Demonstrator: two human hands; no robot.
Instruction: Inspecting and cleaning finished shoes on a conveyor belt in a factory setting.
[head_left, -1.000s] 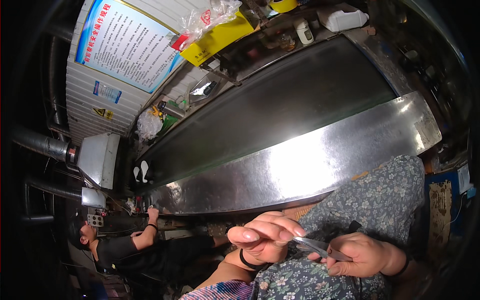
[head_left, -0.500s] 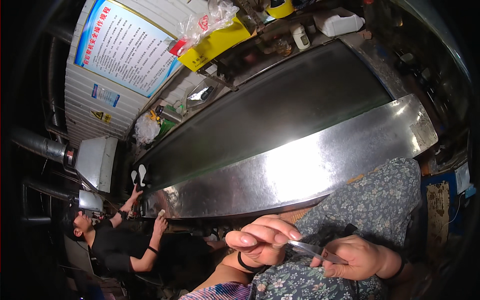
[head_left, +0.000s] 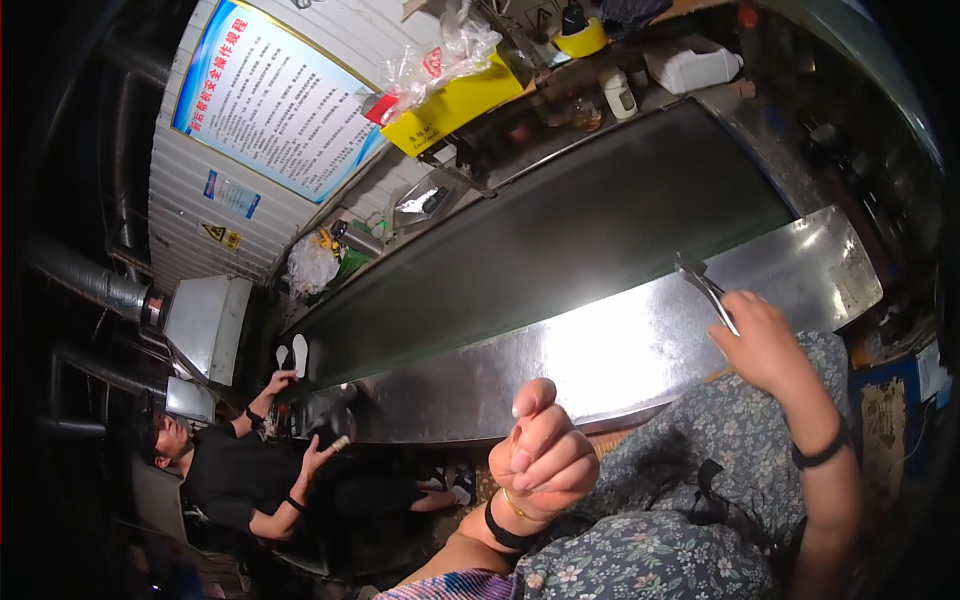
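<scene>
My right hand (head_left: 765,340) is closed round the handles of metal pliers (head_left: 707,290). Their jaws point away from me and rest on or hang just above the shiny metal ledge (head_left: 480,390), beside the dark belt (head_left: 560,235); contact cannot be told. My left hand (head_left: 545,450) is raised in front of my lap, near side of the ledge, with its fingers curled in. Whatever those fingers may hold is hidden. Patterned floral cloth (head_left: 660,530) covers my lap.
At the far left a person in black (head_left: 240,470) sits by the belt, one hand near white shoe soles (head_left: 300,356). A yellow box (head_left: 455,105) with plastic bags, a white jug (head_left: 695,70) and a white bottle (head_left: 618,95) stand behind the belt.
My right hand has moved from beside my left hand, over my lap, up and away to the ledge with the pliers. My left hand has come off them and curled. The view has shifted slightly.
</scene>
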